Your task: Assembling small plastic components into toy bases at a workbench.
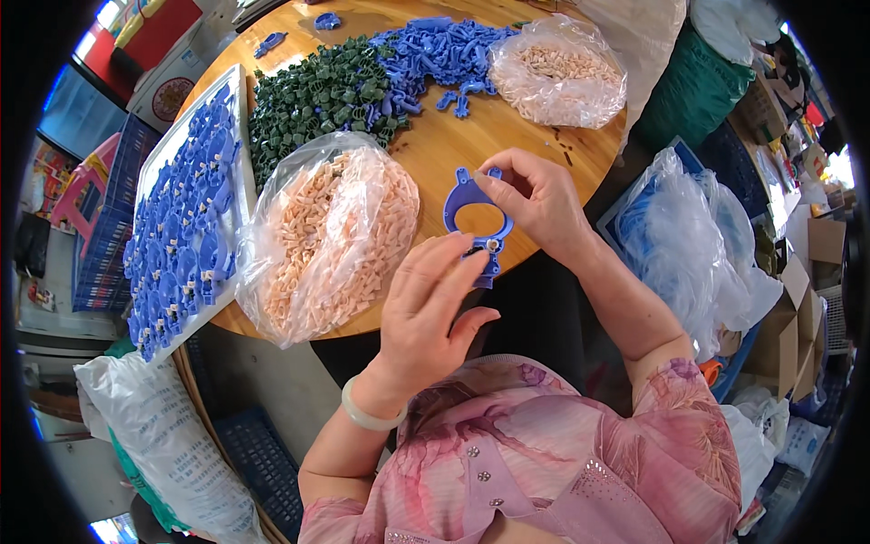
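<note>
The right hand [541,204] pinches a blue plastic ring-shaped piece [463,193] over the brown wooden table's [453,150] near edge; the left hand's [424,308] fingers bend loosely, contact unclear. Should that pinch slip, it might fall.

The right hand [544,207] pinches between thumb and forefinger. The left hand [419,310] extends its fingers, thumb apart; their grip is unclear.

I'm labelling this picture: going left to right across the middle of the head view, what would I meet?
Blue crate, white tray of blue parts, near clear bag of peach pieces, left hand, blue ring-shaped part, right hand, clear plastic bags, cardboard box.
</note>
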The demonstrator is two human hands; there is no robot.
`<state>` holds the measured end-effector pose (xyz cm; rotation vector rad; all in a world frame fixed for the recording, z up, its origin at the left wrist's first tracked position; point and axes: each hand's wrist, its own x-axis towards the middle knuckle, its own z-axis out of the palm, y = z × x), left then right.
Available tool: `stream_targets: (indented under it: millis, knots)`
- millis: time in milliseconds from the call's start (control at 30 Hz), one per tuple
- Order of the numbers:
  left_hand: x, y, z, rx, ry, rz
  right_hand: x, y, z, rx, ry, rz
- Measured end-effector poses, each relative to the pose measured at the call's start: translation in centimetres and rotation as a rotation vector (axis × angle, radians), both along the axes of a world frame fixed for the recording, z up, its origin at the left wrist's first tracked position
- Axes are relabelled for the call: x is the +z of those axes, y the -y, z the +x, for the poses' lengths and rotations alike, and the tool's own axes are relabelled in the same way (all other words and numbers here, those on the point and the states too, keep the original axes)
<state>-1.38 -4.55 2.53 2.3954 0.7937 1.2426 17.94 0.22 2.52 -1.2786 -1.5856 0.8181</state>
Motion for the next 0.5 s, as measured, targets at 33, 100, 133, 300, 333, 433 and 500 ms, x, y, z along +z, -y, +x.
stream_targets:
  millis: [33, 100, 133, 300, 333, 433, 500]
  knots:
    - [-0.2, -0.1, 0.2, -0.016, -0.082, 0.05, 0.1, 0.1, 0.1, -0.019, 0.029, 0.018]
    - [-0.1, -0.2, 0.5, -0.001, -0.132, 0.091, 0.2, 0.3, 0.0, -0.022, 0.026, 0.019]
    - [-0.2, -0.3, 0.6, 0.0, -0.172, 0.139, 0.2, 0.4, 0.0, -0.022, 0.026, 0.02]
    - [-1.0, -0.9, 1.3, -0.02, -0.199, 0.233, -0.2, 0.6, 0.5, -0.024, 0.037, -0.001]
    - [-1.1, -0.9, 1.4, -0.025, -0.194, 0.232, -0.3, 0.6, 0.6, -0.025, 0.037, -0.016]
    - [-1.1, -1.0, 1.7, -0.035, -0.18, 0.238, -0.5, 0.4, 0.9, -0.021, 0.062, -0.029]
    - [-0.9, -1.1, 1.6, -0.039, -0.168, 0.252, -0.7, 0.3, 1.1, 0.041, -0.07, -0.069]
